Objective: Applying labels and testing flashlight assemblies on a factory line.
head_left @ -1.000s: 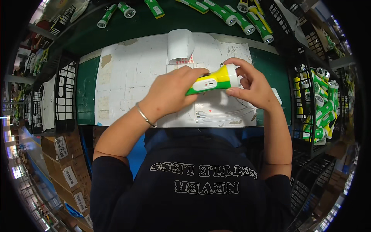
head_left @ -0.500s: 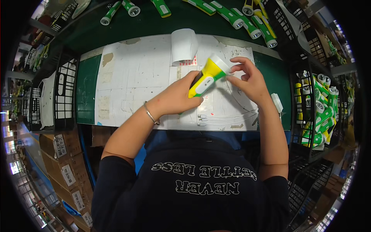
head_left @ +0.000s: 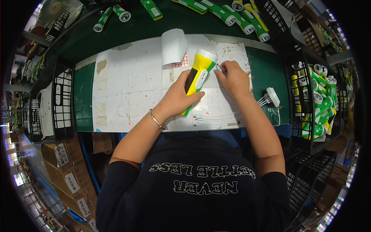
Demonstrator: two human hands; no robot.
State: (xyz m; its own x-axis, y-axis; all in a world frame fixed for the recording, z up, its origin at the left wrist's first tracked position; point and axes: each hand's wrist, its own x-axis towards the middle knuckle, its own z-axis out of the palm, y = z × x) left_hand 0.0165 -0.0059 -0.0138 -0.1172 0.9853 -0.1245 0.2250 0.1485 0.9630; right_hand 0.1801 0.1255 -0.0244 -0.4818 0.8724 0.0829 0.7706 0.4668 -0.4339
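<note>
Flashlight [head_left: 199, 74] turned, wrapped in left hand [head_left: 178, 97]; right hand [head_left: 235, 80] half-curled beside it.

Left hand [head_left: 179, 98] holds flashlight [head_left: 201, 72]; right hand's [head_left: 235, 80] grasp unclear.

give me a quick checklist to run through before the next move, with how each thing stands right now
1. Left hand has a grip on the flashlight: ok, wrapped around its body.
2. White side panel uncovered: ok, it faces the camera, with the thumb below it.
3. Lens in view: not ok, the white head points away from the camera.
4. Right hand empty: cannot tell, something thin shows at the fingertips, too small to identify.
5. Plug ends apart from the flashlight: ok, they lie loose on the white work surface.
</note>
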